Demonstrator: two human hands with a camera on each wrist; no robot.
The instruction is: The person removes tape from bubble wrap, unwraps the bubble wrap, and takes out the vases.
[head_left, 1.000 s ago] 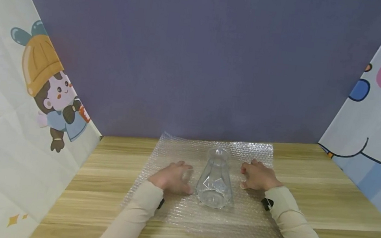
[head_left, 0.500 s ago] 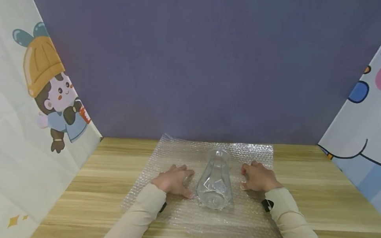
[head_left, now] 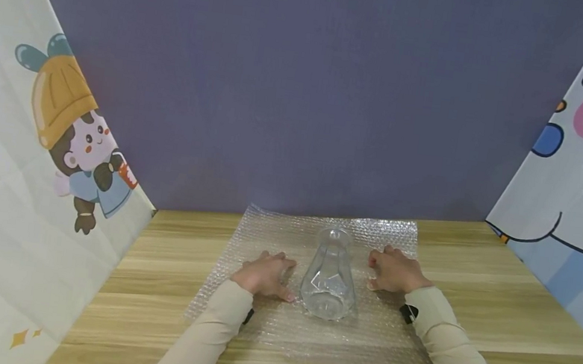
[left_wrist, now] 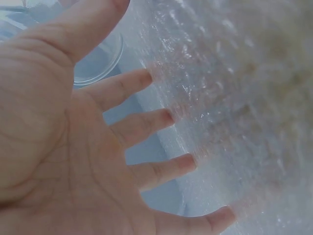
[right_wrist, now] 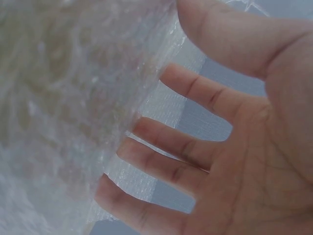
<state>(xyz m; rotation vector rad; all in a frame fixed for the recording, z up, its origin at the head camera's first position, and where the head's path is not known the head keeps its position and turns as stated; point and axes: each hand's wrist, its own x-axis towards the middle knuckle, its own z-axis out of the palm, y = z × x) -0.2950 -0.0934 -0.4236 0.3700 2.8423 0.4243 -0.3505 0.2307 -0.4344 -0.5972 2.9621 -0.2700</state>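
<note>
One left hand [head_left: 264,274] and one right hand [head_left: 396,270], fingers apart, touch bubble wrap [head_left: 337,345] beside the glass vase [head_left: 330,281] on it; its stance is unclear, but tugging could topple or roll it.

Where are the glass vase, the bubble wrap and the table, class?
Glass vase [head_left: 330,281]: head view, on its wide body.
Bubble wrap [head_left: 337,342]: head view, on its bare near part.
Table [head_left: 496,292]: head view, bare wood at the right.

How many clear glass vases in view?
1: the clear, faceted glass vase on the transparent bubble-wrap sheet, between the left hand and right hand. No second one shows.
</note>
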